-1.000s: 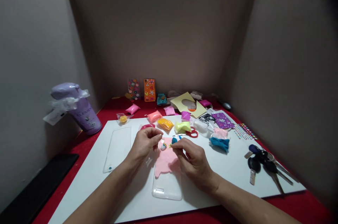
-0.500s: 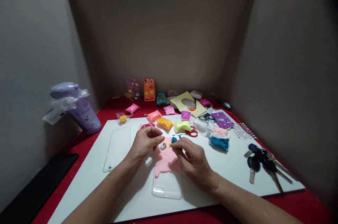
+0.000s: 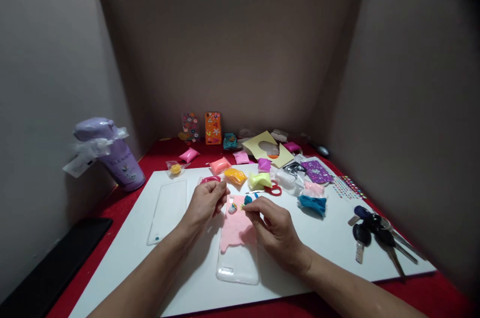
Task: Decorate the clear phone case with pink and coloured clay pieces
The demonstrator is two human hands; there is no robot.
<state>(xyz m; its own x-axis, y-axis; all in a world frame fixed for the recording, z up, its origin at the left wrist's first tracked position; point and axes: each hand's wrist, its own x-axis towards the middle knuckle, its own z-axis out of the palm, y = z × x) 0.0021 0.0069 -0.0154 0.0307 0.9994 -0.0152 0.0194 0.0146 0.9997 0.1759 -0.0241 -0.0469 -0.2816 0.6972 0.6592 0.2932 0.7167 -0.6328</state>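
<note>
A clear phone case (image 3: pixel 237 267) lies on the white board, its upper part covered by a pink clay layer (image 3: pixel 236 230) with an uneven lower edge. On the pink sit a small grey, blue and yellow piece (image 3: pixel 232 208) and tiny yellow bits (image 3: pixel 242 206). My right hand (image 3: pixel 275 228) is pinched at the yellow bits, over the pink layer's right side; whatever its fingertips hold is too small to make out. Left of the case, my left hand (image 3: pixel 206 201) hovers with thumb and fingertips together, their contents hidden. A blue clay lump (image 3: pixel 248 200) lies just beyond my right fingers.
Bagged clay in orange (image 3: pixel 235 176), yellow (image 3: pixel 259 179) and blue (image 3: pixel 313 204) lies behind and to the right, with red scissors (image 3: pixel 275 188). Keys (image 3: pixel 369 228) rest on the right, another clear case (image 3: pixel 167 212) on the left. A purple tumbler (image 3: pixel 123 163) stands far left.
My left hand has drawn slightly left and its fingers have closed together, uncovering more of the pink layer's upper left corner. My right hand has stayed nearly in place.
</note>
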